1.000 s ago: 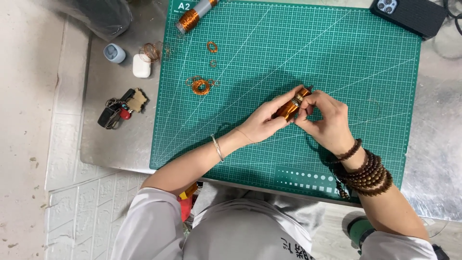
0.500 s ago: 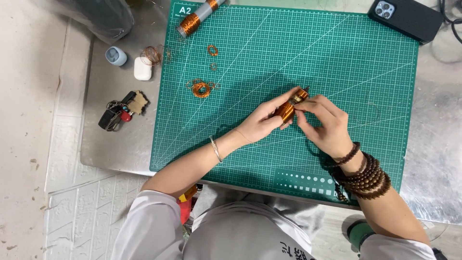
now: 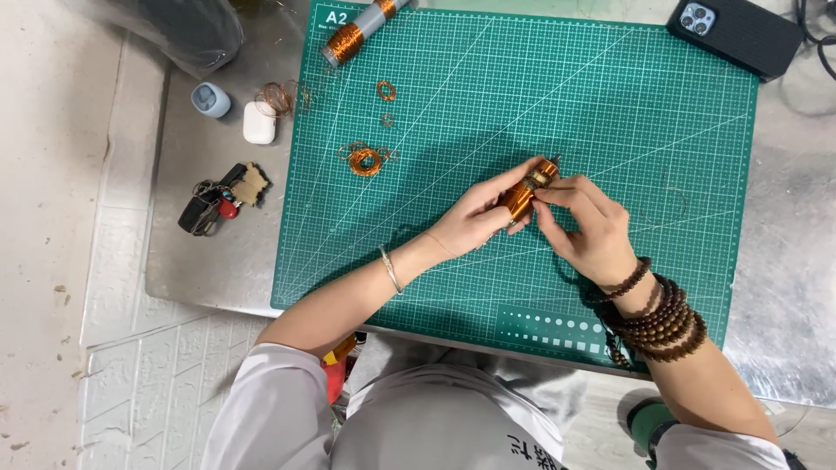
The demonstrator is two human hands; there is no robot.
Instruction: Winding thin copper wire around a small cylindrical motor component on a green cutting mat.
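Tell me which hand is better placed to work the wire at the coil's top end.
Probably the right hand: its fingertips already pinch at the upper end of the copper coil, while the left hand wraps the body from below, steadying it above the green mat.

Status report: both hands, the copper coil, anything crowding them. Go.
Left hand and right hand both grip the copper-wound coil above the green cutting mat. Loose wire ring lies apart, left. Nothing crowding.
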